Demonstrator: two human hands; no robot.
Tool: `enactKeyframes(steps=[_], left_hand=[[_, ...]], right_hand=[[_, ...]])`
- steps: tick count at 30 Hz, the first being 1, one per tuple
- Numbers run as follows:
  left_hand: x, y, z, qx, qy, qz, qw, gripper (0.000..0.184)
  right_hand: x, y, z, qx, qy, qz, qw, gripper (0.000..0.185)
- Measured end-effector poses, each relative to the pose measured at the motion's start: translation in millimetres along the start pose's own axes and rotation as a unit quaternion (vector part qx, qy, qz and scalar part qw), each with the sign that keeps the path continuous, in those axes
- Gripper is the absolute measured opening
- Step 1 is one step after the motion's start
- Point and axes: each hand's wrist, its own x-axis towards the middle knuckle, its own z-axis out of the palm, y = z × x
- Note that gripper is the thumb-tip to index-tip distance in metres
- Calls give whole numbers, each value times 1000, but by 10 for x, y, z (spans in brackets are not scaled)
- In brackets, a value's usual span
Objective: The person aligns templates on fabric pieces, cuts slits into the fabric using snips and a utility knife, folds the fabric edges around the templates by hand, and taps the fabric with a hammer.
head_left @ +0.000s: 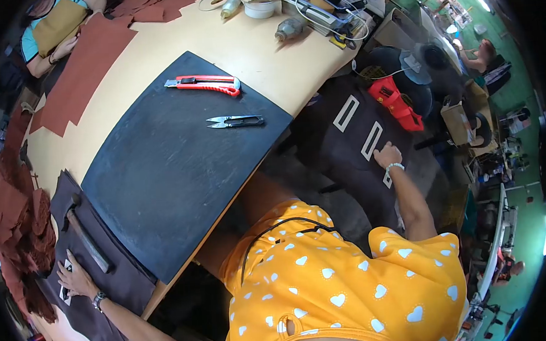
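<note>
My left hand [76, 281] lies with its fingers spread over a black-and-white piece [66, 291], mostly hidden beneath it, on a stack of dark brown sheets [128, 295]. A hammer [89, 239] with a dark handle rests on the same stack, just above that hand. Out to the right, my right hand [388, 155] has its fingers curled down against another dark brown sheet [346, 148]. Whatever they may hold is too small to tell. Beside it are white rectangular frames [371, 142], one partly hidden by the wrist.
On the table [266, 44] a black mat [174, 169] carries a red utility knife [203, 84] and thread snips [235, 121]. Reddish-brown sheets [92, 72] lie at the far left. A glass bottle [290, 29] and a red pouch [396, 102] are farther off. Other people sit nearby.
</note>
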Motion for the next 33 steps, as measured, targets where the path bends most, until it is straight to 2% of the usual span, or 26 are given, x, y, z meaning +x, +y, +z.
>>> enactKeyframes(steps=[1,4,7,8,9,10,11,12,13,15,16,17,18,19,20,21,22,23,24,25,26,28,29,31,32,33], left_hand=[[10,-18,36,-11,5,-8,1000,76],[0,-21,23,-24,13,-30,999,75],[-44,90,-92,-8,9,-40,999,75],[-42,79,-71,-7,11,-39,999,75],[-42,64,-62,-6,14,-38,999,75],[-45,65,-73,-8,14,-39,999,75],[-48,75,-83,-10,13,-38,999,74],[-48,76,-92,-11,13,-36,999,74],[-5,6,22,1,17,-30,999,75],[-51,81,-22,24,133,-17,991,76],[-77,130,-96,39,192,-11,981,77],[-87,184,-174,10,239,7,971,77],[-105,262,-282,-17,285,25,958,78],[-121,367,-410,-53,292,37,954,75],[-229,566,-672,-61,271,56,959,72],[-309,739,-938,-198,272,143,931,69],[-482,985,-1238,-271,205,180,923,64],[-752,1281,-1566,-427,99,176,881,60],[-972,1464,-1784,-496,-15,175,850,56],[-1218,1646,-1832,-659,-131,134,728,54],[-1447,1767,-2024,-677,-212,159,687,52],[-1860,2006,-2105,-768,-409,126,476,60],[-1993,2079,-2157,-764,-470,137,420,61],[-2221,2145,-2416,-759,-523,69,382,60],[-2289,2176,-2448,-771,-557,39,306,59],[-2350,2176,-2382,-763,-584,52,273,60]], right_hand=[[27,50,82,-5,-17,22,1000,37],[143,123,252,-51,-23,10,998,35],[304,240,317,13,14,45,999,34],[285,309,263,19,23,95,995,36],[225,341,127,106,48,151,982,40],[405,519,256,176,107,258,944,42],[489,737,356,244,206,279,906,41],[537,902,297,279,246,311,875,37],[378,793,-79,314,260,350,843,34],[338,843,-367,351,366,308,805,23],[415,904,-415,351,429,215,804,23],[491,937,-486,528,369,128,754,29],[353,677,-765,606,287,78,738,34],[116,276,-1197,726,159,63,666,38],[-218,-196,-1589,771,104,-9,628,41],[-487,-540,-1869,763,63,-95,636,43],[-590,-735,-2014,760,-5,-181,624,45],[-794,-1015,-2218,731,-48,-241,637,48],[-975,-1264,-2308,693,-51,-290,658,50],[-1201,-1536,-2397,677,-73,-340,649,52],[-1385,-1739,-2411,647,-62,-378,659,48],[-1532,-1992,-2384,440,93,-572,686,41],[-1649,-2101,-2374,425,84,-591,681,36],[-1809,-2276,-2329,383,96,-622,676,26],[-1805,-2352,-2248,389,105,-633,661,21],[-1822,-2406,-2243,385,110,-646,650,19]])
